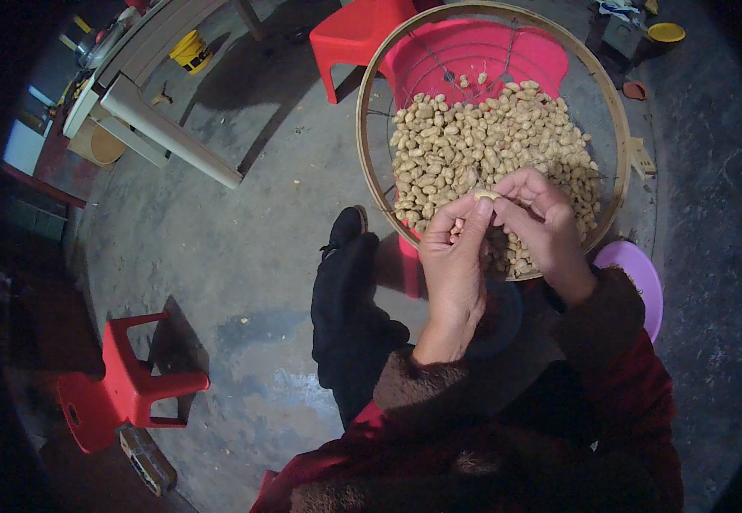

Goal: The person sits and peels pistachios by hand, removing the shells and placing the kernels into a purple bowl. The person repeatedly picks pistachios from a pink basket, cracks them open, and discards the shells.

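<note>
My left hand (454, 250) and my right hand (541, 221) meet above the near part of a round sieve with a wooden rim (363, 122). Between the fingertips of both hands is one peanut in its shell (486, 194). A few pinkish shelled kernels (456, 227) lie within the curled fingers of my left hand. Many unshelled peanuts (435, 160) cover the sieve's mesh below and beyond the hands. The sieve rests over a red plastic chair (473, 45), seen through the mesh.
A purple basin (643, 282) stands right of my right sleeve. Beyond the sieve's left rim is a red plastic chair (352, 32); another (127, 378) is at lower left. A table (172, 138) and a yellow bucket (191, 51) are at upper left.
</note>
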`<state>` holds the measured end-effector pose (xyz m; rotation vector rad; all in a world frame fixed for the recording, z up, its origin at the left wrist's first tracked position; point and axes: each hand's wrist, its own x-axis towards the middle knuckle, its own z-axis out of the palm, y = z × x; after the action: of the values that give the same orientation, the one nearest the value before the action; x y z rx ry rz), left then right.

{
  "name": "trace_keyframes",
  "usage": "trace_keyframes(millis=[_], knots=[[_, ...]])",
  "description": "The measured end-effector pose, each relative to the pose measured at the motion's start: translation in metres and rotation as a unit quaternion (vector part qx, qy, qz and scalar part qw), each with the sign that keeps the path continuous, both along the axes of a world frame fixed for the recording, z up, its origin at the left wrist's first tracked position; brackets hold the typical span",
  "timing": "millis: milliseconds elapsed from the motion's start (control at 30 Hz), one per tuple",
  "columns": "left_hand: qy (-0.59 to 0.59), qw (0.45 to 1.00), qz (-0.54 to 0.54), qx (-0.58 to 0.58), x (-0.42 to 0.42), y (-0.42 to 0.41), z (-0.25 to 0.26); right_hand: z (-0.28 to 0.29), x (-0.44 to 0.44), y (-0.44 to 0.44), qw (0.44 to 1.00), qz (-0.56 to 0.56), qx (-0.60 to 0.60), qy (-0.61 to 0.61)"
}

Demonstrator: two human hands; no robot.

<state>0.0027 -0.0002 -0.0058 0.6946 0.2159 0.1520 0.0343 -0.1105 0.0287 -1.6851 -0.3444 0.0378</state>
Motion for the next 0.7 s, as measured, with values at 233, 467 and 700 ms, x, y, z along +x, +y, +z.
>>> trace_keyframes(millis=[233,467,700], knots=[[-0.020,0.998,-0.016,0.059,-0.002,0.002,0.000,0.007,0.008,-0.010,0.916,0.034,-0.238,-0.320],[-0.043,0.993,-0.018,0.113,-0.004,0.006,0.006,0.011,0.005,-0.009,0.934,0.020,-0.210,-0.289],[-0.053,0.973,0.043,0.223,-0.003,0.001,-0.001,0.003,0.001,-0.006,0.938,-0.003,-0.192,-0.288]])
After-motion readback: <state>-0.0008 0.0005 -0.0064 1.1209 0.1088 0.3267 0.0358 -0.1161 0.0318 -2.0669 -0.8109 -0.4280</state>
